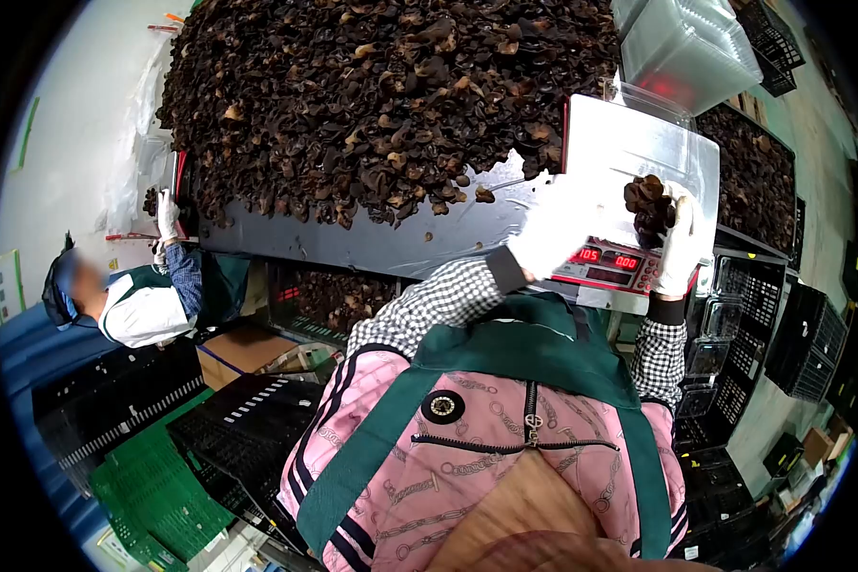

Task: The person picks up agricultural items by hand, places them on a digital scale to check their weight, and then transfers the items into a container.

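Observation:
My right hand (679, 243), in a white glove, closes around the right side of a clump of dark brown wood ear mushrooms (649, 205). The clump is over the pale plate of a red-edged digital scale (629, 138); whether it touches the plate I cannot tell. My left hand (555, 229), also white-gloved, is near the scale's left front corner. Glare washes out its fingers, so their shape is hidden. Red digits glow on the scale's display (605, 257) between my hands.
A large heap of wood ear mushrooms (372, 105) covers much of the grey table (448, 224). Clear plastic boxes (691, 52) stand stacked behind the scale. Black crates (734, 324) stand at right. A co-worker (143, 305) in white gloves works at the table's left end.

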Demonstrator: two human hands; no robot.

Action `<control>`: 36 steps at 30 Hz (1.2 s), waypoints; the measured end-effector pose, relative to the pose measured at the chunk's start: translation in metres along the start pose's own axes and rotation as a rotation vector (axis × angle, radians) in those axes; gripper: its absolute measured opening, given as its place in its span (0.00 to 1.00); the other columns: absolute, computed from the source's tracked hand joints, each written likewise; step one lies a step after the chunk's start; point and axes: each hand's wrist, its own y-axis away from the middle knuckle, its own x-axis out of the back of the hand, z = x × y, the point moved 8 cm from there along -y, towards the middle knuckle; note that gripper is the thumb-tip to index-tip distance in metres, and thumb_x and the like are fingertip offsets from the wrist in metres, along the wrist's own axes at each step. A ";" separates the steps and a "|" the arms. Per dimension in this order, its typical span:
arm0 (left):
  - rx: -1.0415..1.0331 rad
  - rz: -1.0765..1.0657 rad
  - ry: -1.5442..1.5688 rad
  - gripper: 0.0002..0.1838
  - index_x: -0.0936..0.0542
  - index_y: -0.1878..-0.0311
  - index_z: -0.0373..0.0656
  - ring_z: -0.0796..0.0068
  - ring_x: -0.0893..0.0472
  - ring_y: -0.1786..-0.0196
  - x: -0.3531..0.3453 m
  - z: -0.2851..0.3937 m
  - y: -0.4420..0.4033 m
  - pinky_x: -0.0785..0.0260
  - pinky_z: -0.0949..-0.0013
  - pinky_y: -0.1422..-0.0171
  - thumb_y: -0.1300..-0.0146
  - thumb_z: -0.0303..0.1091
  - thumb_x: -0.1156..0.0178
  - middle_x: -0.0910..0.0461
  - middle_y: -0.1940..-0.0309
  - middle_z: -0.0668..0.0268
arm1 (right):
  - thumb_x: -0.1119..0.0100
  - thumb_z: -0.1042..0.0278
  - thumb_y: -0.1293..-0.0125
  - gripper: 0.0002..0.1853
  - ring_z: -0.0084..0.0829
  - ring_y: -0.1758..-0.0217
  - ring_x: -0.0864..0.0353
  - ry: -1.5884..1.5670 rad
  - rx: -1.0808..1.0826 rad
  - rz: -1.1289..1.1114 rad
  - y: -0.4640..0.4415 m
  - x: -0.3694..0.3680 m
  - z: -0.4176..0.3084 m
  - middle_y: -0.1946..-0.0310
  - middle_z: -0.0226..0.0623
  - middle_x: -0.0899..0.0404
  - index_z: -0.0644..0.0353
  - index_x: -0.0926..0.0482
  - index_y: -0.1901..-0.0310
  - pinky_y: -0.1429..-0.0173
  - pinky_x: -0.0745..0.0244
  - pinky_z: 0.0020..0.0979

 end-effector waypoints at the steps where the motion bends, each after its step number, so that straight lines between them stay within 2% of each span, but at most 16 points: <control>1: -0.059 0.146 -0.108 0.11 0.17 0.52 0.42 0.57 0.20 0.50 0.015 -0.015 0.014 0.25 0.57 0.47 0.35 0.31 0.44 0.17 0.56 0.56 | 0.50 0.72 0.23 0.12 0.31 0.50 0.17 0.084 0.039 0.037 0.003 0.000 -0.015 0.51 0.39 0.15 0.68 0.17 0.50 0.39 0.26 0.31; 2: 0.034 0.121 -0.218 0.17 0.18 0.47 0.41 0.59 0.20 0.49 0.018 -0.045 0.025 0.25 0.60 0.45 0.41 0.28 0.40 0.17 0.52 0.59 | 0.49 0.75 0.24 0.11 0.30 0.49 0.17 0.098 0.095 0.083 0.009 -0.001 -0.027 0.50 0.39 0.16 0.66 0.18 0.47 0.39 0.25 0.31; 5: 0.222 -0.115 -0.610 0.20 0.21 0.45 0.40 0.55 0.22 0.54 0.014 -0.117 0.071 0.26 0.59 0.50 0.43 0.24 0.42 0.21 0.53 0.58 | 0.48 0.75 0.25 0.12 0.28 0.50 0.17 -0.224 0.046 0.015 0.036 -0.023 -0.062 0.49 0.40 0.17 0.64 0.19 0.45 0.43 0.22 0.30; 7: 0.196 -0.115 -0.554 0.17 0.20 0.47 0.40 0.56 0.22 0.54 0.017 -0.141 0.088 0.27 0.58 0.50 0.42 0.24 0.41 0.21 0.56 0.57 | 0.50 0.72 0.23 0.13 0.25 0.60 0.16 -0.233 -0.027 -0.210 0.061 -0.054 -0.064 0.54 0.40 0.15 0.67 0.20 0.45 0.55 0.20 0.28; 9: 0.189 0.018 -0.348 0.15 0.20 0.48 0.40 0.56 0.21 0.53 0.029 -0.138 0.095 0.27 0.59 0.49 0.39 0.25 0.41 0.21 0.57 0.57 | 0.53 0.62 0.20 0.18 0.27 0.64 0.16 -0.502 -0.288 -0.535 0.096 -0.108 -0.059 0.54 0.42 0.15 0.67 0.22 0.41 0.58 0.19 0.29; 11: 0.254 0.091 -0.093 0.11 0.19 0.50 0.38 0.56 0.20 0.55 0.050 -0.114 0.094 0.26 0.59 0.48 0.35 0.26 0.41 0.20 0.60 0.56 | 0.52 0.52 0.21 0.26 0.30 0.58 0.15 -0.918 -0.851 -0.675 0.145 -0.160 -0.027 0.53 0.41 0.18 0.63 0.30 0.33 0.56 0.17 0.31; 13: 0.237 -0.007 0.220 0.10 0.20 0.51 0.37 0.55 0.20 0.59 0.064 -0.080 0.086 0.26 0.58 0.50 0.35 0.26 0.41 0.20 0.60 0.56 | 0.52 0.48 0.21 0.26 0.31 0.57 0.16 -1.065 -1.225 -0.682 0.179 -0.185 -0.005 0.56 0.38 0.19 0.61 0.30 0.34 0.58 0.18 0.31; 15: 0.251 -0.101 0.043 0.16 0.20 0.48 0.37 0.58 0.19 0.57 0.076 -0.078 0.071 0.25 0.61 0.52 0.37 0.32 0.36 0.19 0.57 0.55 | 0.51 0.51 0.22 0.23 0.30 0.60 0.17 -1.107 -1.265 -0.596 0.192 -0.202 0.029 0.57 0.36 0.19 0.60 0.27 0.37 0.61 0.22 0.30; 17: 0.253 -0.132 -0.278 0.21 0.21 0.44 0.38 0.59 0.19 0.50 0.100 -0.100 0.038 0.26 0.62 0.48 0.38 0.37 0.34 0.19 0.51 0.54 | 0.50 0.67 0.26 0.17 0.24 0.68 0.22 -0.996 -1.180 -0.650 0.188 -0.209 0.039 0.62 0.31 0.19 0.63 0.22 0.41 0.69 0.33 0.23; 19: 0.282 0.082 -0.646 0.27 0.23 0.39 0.41 0.55 0.25 0.37 0.130 -0.124 0.019 0.32 0.57 0.37 0.39 0.43 0.33 0.24 0.40 0.52 | 0.48 0.68 0.27 0.17 0.22 0.71 0.25 -0.881 -1.033 -0.661 0.182 -0.209 0.039 0.65 0.30 0.19 0.66 0.22 0.41 0.71 0.34 0.22; 21: 0.251 0.197 -0.852 0.28 0.25 0.39 0.43 0.49 0.33 0.31 0.117 -0.162 0.026 0.43 0.46 0.29 0.39 0.45 0.33 0.29 0.35 0.52 | 0.50 0.70 0.27 0.17 0.20 0.73 0.28 -0.829 -1.076 -0.628 0.179 -0.209 0.037 0.67 0.30 0.21 0.66 0.21 0.42 0.73 0.36 0.22; 22: 0.250 0.112 -0.806 0.29 0.25 0.39 0.42 0.48 0.36 0.28 0.106 -0.169 0.029 0.49 0.42 0.25 0.40 0.46 0.33 0.31 0.34 0.50 | 0.51 0.71 0.28 0.17 0.20 0.73 0.28 -0.819 -1.086 -0.614 0.179 -0.209 0.040 0.67 0.30 0.21 0.66 0.21 0.42 0.72 0.36 0.22; 26: 0.066 -0.029 -0.531 0.10 0.20 0.59 0.41 0.52 0.28 0.36 0.066 -0.148 0.059 0.41 0.48 0.30 0.41 0.34 0.41 0.23 0.42 0.52 | 0.51 0.73 0.29 0.17 0.20 0.76 0.30 -0.747 -1.074 -0.570 0.181 -0.212 0.053 0.67 0.31 0.22 0.65 0.21 0.42 0.73 0.34 0.23; 31: -0.137 -0.032 -0.438 0.14 0.20 0.52 0.39 0.50 0.27 0.35 0.036 -0.118 0.103 0.38 0.50 0.32 0.40 0.32 0.43 0.25 0.38 0.50 | 0.48 0.76 0.31 0.18 0.21 0.74 0.23 -0.735 -1.008 -0.514 0.183 -0.221 0.068 0.66 0.33 0.19 0.63 0.21 0.41 0.71 0.26 0.24; 33: -0.071 -0.228 -0.223 0.18 0.21 0.47 0.38 0.50 0.23 0.40 0.021 -0.124 0.109 0.30 0.52 0.37 0.42 0.28 0.37 0.24 0.40 0.49 | 0.49 0.77 0.31 0.19 0.21 0.72 0.21 -0.667 -1.002 -0.513 0.183 -0.220 0.071 0.64 0.33 0.18 0.62 0.23 0.39 0.70 0.25 0.24; 36: -0.187 -0.098 -0.146 0.18 0.20 0.47 0.36 0.51 0.21 0.41 0.037 -0.110 0.108 0.27 0.57 0.37 0.42 0.26 0.39 0.22 0.42 0.49 | 0.50 0.78 0.31 0.20 0.21 0.72 0.21 -0.632 -1.021 -0.514 0.185 -0.219 0.073 0.63 0.33 0.18 0.62 0.24 0.38 0.69 0.25 0.23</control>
